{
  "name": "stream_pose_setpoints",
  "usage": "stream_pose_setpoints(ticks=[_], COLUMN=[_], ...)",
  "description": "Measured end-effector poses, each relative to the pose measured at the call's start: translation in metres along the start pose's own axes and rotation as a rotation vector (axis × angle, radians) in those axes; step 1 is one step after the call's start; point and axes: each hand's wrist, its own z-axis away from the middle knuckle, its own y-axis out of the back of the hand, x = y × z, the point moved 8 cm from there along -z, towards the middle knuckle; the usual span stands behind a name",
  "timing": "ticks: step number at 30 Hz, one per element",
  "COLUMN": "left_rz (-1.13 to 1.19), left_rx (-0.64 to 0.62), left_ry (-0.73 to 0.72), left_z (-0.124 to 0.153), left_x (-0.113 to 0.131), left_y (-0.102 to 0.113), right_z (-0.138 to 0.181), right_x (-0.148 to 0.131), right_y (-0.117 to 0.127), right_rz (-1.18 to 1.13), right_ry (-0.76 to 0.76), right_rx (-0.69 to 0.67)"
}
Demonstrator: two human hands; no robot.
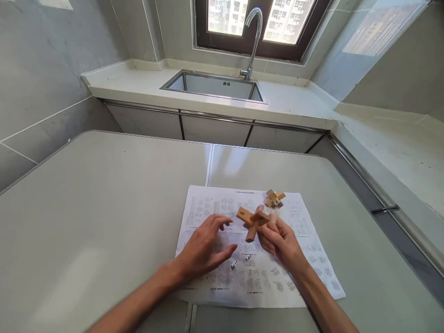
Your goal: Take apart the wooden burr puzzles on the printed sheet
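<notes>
Right hand [280, 240] grips crossed pale-wood puzzle [254, 221]; sticks interlocked.

In my right hand [279, 240] the puzzle pieces [253, 221] are smooth pale wood. The instruction sheet [305, 259] is matt printed paper. The table [104, 208] looks glossy.

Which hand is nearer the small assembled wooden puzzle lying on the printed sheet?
Right. The right hand, holding crossed wooden pieces, is just below the small assembled wooden puzzle; the left hand hovers farther left.
</notes>
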Motion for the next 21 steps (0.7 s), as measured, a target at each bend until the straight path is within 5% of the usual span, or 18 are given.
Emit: stream_pose_setpoints(ticks=[4,11,15,21], left_rz=[0.094,0.099,0.097,0.087], left_rx=[0.022,-0.131,-0.080,-0.044], left_ry=[-0.031,-0.005,-0.002,0.054], left_z=[0.001,0.004,0.003,0.000], left_x=[0.002,-0.001,-0.003,-0.005], left_y=[0.005,-0.010,-0.007,-0.004], right_z=[0.004,0.008,0.007,0.001], right_x=[0.016,0.023,0.026,0.020], right_y=[-0.027,-0.043,-0.043,-0.033], right_rz=[0.049,0.104,0.102,0.356], right_ry=[-0.109,-0.207,-0.238,-0.092], right_rx=[-0.197,-0.365,-0.325,-0.146])
